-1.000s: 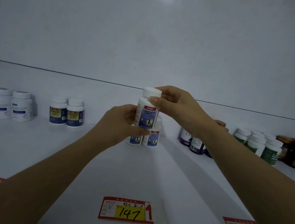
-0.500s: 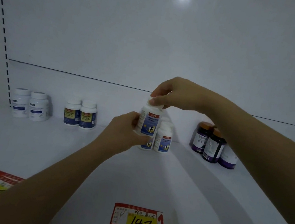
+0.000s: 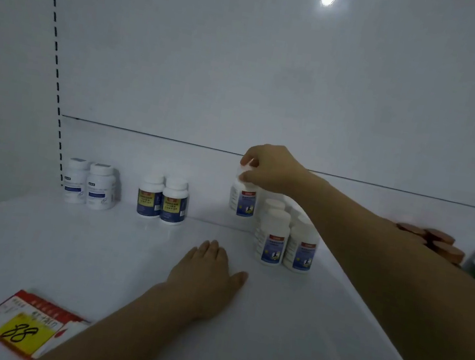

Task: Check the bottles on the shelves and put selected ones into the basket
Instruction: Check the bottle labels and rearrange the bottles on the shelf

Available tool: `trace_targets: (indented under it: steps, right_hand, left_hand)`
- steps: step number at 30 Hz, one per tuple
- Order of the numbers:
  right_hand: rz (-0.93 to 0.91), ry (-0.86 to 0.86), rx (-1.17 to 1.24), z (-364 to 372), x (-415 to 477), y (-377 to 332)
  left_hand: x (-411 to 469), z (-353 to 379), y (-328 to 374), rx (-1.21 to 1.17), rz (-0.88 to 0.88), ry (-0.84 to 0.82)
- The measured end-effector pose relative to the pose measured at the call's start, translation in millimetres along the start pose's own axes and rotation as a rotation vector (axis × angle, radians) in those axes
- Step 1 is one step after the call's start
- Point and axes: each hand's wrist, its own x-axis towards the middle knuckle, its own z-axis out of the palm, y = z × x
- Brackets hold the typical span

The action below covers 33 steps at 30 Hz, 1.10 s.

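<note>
White bottle (image 3: 242, 199) hangs by its cap from the right hand (image 3: 271, 168), fingers pinched round the cap, above the far part of the shelf (image 3: 98, 251), just left of a cluster of like bottles (image 3: 285, 241). Left hand (image 3: 207, 276) lies flat on the shelf, fingers spread, holding nothing.

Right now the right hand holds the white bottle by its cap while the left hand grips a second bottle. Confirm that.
Not quite. The head view shows the right hand holding the white bottle by its cap, but the left hand grips nothing: it lies flat, palm down, on the shelf.
</note>
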Motion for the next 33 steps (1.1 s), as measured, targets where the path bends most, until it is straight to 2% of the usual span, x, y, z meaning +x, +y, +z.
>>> trace_targets:
  steps: [5,17,21,26,33]
  right_hand:
    - [0.053,-0.021,-0.022,26.0,7.5,16.5]
    - [0.000,-0.053,-0.164,43.0,-2.3,23.1]
    - [0.086,-0.051,-0.202,27.5,-2.0,28.5]
    - [0.197,-0.192,-0.293,18.2,-7.4,35.0]
    - [0.220,-0.179,-0.306,26.7,-1.5,34.7]
  left_hand:
    - [0.2,3.2,-0.9,0.032,0.001,-0.007]
    - [0.3,1.8,0.8,0.039,-0.012,-0.057]
    - [0.0,1.6,0.7,0.036,-0.008,-0.057]
    - [-0.4,2.4,-0.1,0.028,-0.004,-0.063]
    - [-2.0,1.1,0.2,0.030,-0.002,-0.061]
